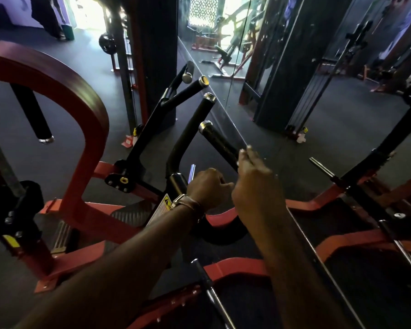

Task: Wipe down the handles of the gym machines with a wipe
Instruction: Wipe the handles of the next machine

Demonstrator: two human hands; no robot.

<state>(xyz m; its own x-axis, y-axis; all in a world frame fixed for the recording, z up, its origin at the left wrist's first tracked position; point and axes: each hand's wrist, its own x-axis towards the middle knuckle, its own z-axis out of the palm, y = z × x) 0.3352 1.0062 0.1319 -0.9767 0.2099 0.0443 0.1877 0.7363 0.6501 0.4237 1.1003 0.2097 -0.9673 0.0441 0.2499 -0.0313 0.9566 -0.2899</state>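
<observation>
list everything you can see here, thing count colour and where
black handles: four near the middle, silver end caps, rising toward the mirror; a fifth hangs at left
red frame: one curved loop at left, with red base rails across the floor
mirror: one wall panel, upper right, reflecting machines
chrome pegs: several, silver, bottom middle and right
warning sticker: one, white and yellow, beside the left wrist
floor: dark matting
wipe: not clearly visible
wristwatch: one, on the left wrist
left hand: fingers curled at the handle base; what it holds is hidden
right hand: fingers wrapped round the nearest black handle
</observation>
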